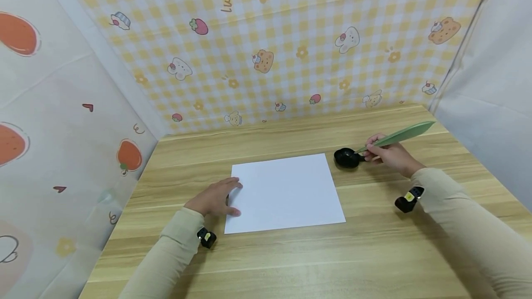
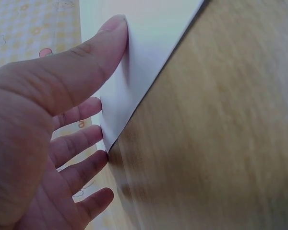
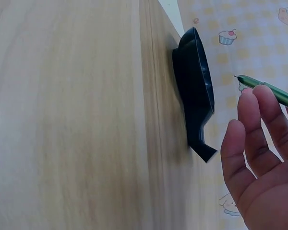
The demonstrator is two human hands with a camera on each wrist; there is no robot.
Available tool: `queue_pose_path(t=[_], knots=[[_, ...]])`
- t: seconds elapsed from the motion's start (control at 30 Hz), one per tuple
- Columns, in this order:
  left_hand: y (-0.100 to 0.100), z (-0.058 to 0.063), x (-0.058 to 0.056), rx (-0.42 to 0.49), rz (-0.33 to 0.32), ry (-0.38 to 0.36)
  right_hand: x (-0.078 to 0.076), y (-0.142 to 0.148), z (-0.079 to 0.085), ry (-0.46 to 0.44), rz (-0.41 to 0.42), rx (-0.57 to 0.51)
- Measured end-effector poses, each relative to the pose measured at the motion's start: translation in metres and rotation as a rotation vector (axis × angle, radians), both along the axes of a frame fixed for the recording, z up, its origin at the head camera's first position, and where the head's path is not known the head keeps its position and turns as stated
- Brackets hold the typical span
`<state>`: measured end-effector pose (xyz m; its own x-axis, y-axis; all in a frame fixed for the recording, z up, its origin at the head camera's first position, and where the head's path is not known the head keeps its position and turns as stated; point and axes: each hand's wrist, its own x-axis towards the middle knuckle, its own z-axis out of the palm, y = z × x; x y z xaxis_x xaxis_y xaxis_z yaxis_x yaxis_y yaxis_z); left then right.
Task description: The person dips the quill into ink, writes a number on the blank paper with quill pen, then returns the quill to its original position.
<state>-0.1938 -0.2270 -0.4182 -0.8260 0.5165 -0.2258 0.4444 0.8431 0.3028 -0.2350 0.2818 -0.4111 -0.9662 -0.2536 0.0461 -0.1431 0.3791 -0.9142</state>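
A blank white sheet of paper (image 1: 287,193) lies on the wooden table. At its left edge is my left hand (image 1: 214,199), fingers spread, with thumb and fingertips over the margin; in the left wrist view the fingertips (image 2: 93,135) are right at the paper's edge. My right hand (image 1: 392,157) pinches a green leaf-shaped pen (image 1: 409,133), its leaf end slanting up to the right. In the right wrist view the dark tip of the pen (image 3: 259,84) shows beyond the fingers. Just left of that hand sits a small black dish with a short handle (image 1: 346,158), below the pen's tip.
The wooden table (image 1: 287,266) ends at a yellow checked cloth (image 1: 282,22) hanging behind it. White cloth with printed fruit (image 1: 129,155) covers the left side, and a plain white sheet (image 1: 494,68) hangs at the right. A small black camera (image 1: 409,199) is strapped to each wrist.
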Motion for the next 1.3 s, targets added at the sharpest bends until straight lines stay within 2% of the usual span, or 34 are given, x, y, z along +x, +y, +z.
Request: queue_pose_path(t=[0.37, 0.93, 1.3], knots=[[-0.001, 0.002, 0.000, 0.005, 0.005, 0.008, -0.005, -0.009, -0.004, 0.002, 0.011, 0.051], [0.001, 0.007, 0.004, 0.021, -0.036, 0.010, -0.014, -0.022, -0.009, -0.044, -0.008, 0.158], [0.001, 0.003, 0.001, 0.012, -0.047, 0.002, -0.014, -0.023, -0.011, -0.023, 0.001, 0.202]])
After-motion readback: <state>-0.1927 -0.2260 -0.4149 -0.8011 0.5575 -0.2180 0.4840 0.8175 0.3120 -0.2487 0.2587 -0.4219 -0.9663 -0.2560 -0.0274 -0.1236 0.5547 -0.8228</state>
